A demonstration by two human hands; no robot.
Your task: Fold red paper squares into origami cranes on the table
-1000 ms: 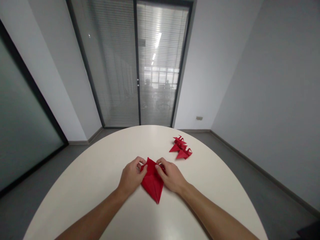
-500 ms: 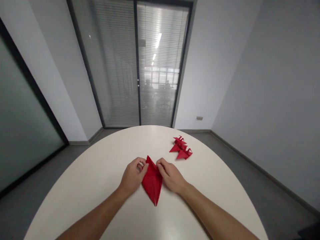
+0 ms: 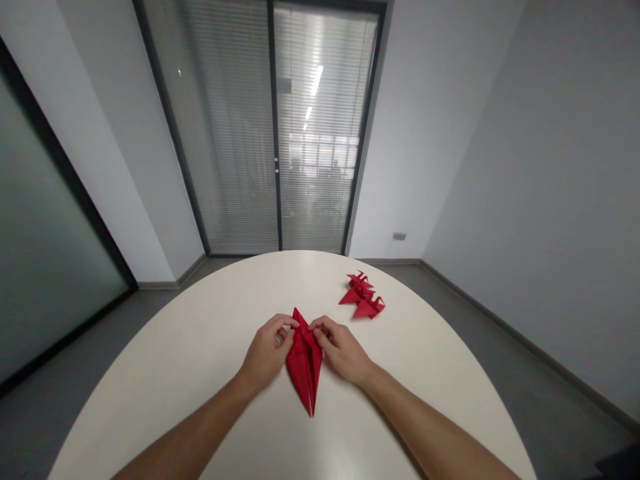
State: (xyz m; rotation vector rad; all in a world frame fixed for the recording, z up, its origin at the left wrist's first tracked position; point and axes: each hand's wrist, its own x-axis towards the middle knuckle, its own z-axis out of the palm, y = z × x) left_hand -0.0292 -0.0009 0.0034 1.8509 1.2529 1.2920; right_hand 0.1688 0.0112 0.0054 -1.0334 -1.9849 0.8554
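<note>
The left hand (image 3: pixel 265 353) rests on the table (image 3: pixel 190 360) with its fingers curled in. Its thumb and forefinger are drawn close together on the upper left edge of the red paper (image 3: pixel 304 373), pinching that flap near the top point. The right hand (image 3: pixel 341 348) mirrors it on the other side, with its thumb and forefinger nipped together on the upper right edge. The other fingers are bent under the palm and lie against the tabletop. The fingertips of the two hands almost meet over the paper's middle crease, just below its far tip.

The red paper lies flat near the middle of the table, between the two hands. It is folded into a long narrow kite shape, with one sharp point facing away and a longer point facing the person. A slit runs down the near half.

Further off and to the right, well apart from the hands, two red paper cranes (image 3: pixel 363 297) sit on the table, touching each other. Beyond the far edge of the table stands a glass door with blinds (image 3: pixel 300 133).
</note>
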